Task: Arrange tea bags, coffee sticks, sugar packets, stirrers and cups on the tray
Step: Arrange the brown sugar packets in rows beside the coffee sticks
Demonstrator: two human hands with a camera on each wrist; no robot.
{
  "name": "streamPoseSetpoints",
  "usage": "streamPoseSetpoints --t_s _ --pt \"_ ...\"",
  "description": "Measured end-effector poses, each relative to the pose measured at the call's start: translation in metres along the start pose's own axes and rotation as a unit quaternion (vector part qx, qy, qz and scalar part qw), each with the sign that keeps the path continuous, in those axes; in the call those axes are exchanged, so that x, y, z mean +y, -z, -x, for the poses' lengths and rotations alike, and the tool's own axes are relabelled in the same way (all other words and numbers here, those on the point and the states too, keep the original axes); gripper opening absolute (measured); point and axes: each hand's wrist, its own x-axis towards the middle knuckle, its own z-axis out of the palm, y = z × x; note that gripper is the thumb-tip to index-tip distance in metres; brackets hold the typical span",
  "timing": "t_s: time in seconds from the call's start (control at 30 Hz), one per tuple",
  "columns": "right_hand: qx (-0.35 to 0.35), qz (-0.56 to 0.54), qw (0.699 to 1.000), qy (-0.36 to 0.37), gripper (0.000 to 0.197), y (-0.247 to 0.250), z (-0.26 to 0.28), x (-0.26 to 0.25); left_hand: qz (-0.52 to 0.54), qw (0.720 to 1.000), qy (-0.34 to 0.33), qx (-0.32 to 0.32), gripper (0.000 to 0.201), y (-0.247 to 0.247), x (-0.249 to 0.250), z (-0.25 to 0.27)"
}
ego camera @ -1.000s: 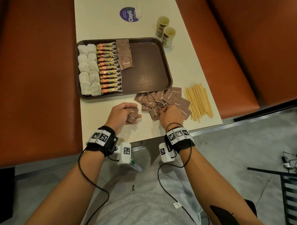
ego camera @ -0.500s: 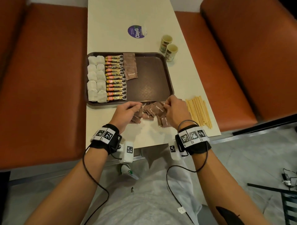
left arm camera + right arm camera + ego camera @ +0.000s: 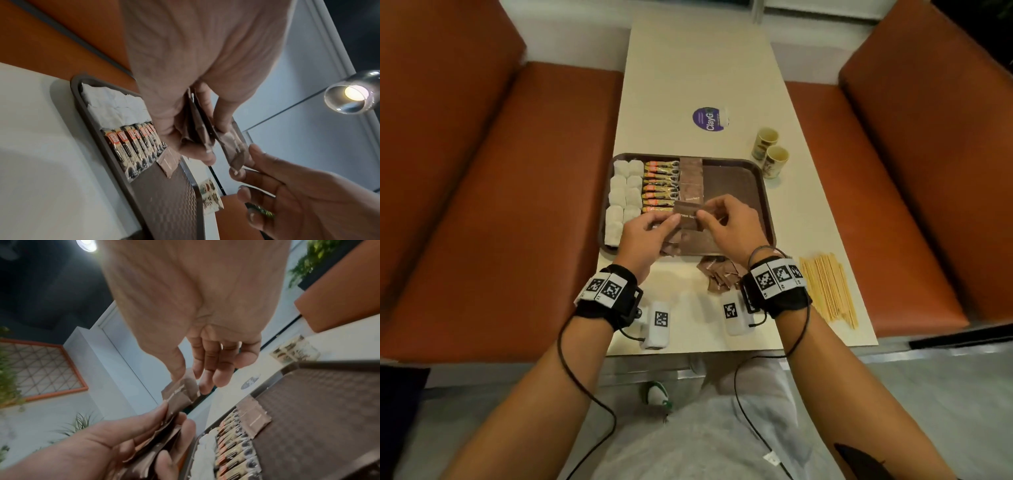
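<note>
The brown tray (image 3: 736, 178) holds a column of white tea bags (image 3: 621, 192), a column of coffee sticks (image 3: 659, 185) and a column of brown sugar packets (image 3: 691, 178). Above the tray's near half, my left hand (image 3: 671, 222) grips a small stack of sugar packets (image 3: 197, 129). My right hand (image 3: 707, 212) pinches the top packet (image 3: 688, 217) of that stack between thumb and fingers. Loose sugar packets (image 3: 720, 275) lie on the table just below the tray. Wooden stirrers (image 3: 827, 287) lie at the near right, and two paper cups (image 3: 770, 150) stand off the tray's far right corner.
A round purple sticker (image 3: 709, 118) marks the cream table (image 3: 688, 68) beyond the tray. Orange bench seats (image 3: 500, 205) flank the table on both sides. The tray's right half (image 3: 743, 192) is bare.
Both hands have left the loose packet pile on the table and risen over the tray. The left carries a stack of packets, and the right now pinches its top one.
</note>
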Motion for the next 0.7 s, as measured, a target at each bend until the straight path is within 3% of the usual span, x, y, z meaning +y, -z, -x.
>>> streamPoseSetpoints --t_s 0.13,0.33,0.7 --pt "-0.035 0.013 0.999 0.006 0.013 -0.017 -0.024 -0.004 0.026 0.999 0.001 0.033 0.018 0.014 0.007 -0.009" --pt "-0.088 -0.053 0.995 -0.003 0.009 -0.041 -0.064 0.003 0.043 0.995 0.032 0.084 0.013 0.031 0.007 -0.028" --pt "-0.057 -0.044 0.993 -0.092 0.003 -0.058 -0.119 0.062 -0.002 0.991 0.047 0.124 0.045 0.043 -0.007 -0.067"
